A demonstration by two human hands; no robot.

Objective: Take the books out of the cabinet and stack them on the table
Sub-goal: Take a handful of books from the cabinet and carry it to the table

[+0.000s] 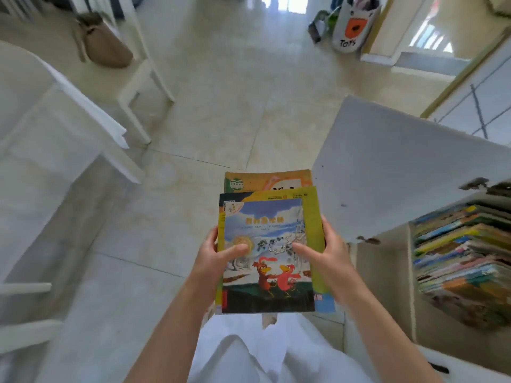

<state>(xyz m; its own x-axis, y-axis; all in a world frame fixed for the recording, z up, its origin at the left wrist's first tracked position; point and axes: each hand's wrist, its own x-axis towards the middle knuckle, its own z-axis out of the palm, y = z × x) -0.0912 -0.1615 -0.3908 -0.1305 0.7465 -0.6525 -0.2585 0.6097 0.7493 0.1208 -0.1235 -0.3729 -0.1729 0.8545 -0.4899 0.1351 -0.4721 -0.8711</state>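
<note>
Paper books are pinched from both sides by two bare hands. The left hand [218, 258] has its thumb lying flat on the top cover, and its other fingers go under the pile, where they cannot be seen. The right hand [326, 252] does the same on the other side: thumb on top, fingers curled round the edge. So both hands grip the pile of books [269, 244].

The top book [266, 255] shows a blue sky, snowy trees and two red birds dancing. Under it is a yellow-green book [312, 214], which sticks out at the top and along the right side. Under that is one more book [265, 181], with orange and green on it, sticking out farthest away from the person. A bit of blue shows at the near right corner of the pile, but it is hard to tell what it belongs to.

The pile is held up in the air, above the shiny tile floor [221, 106] and above the person's white clothes [262, 352].

To the right stands the white cabinet [401, 167]. Its top is chipped in places. Inside it, many more books [459, 255] lie flat, one upon another, with their coloured edges showing.

To the left is a white table [41, 111]. Behind it is a white chair [138, 78] with a brown bag [105, 42] on the seat. Far off, near the doorway, stands a white toy bin [354, 26] with an orange shape on it.
</note>
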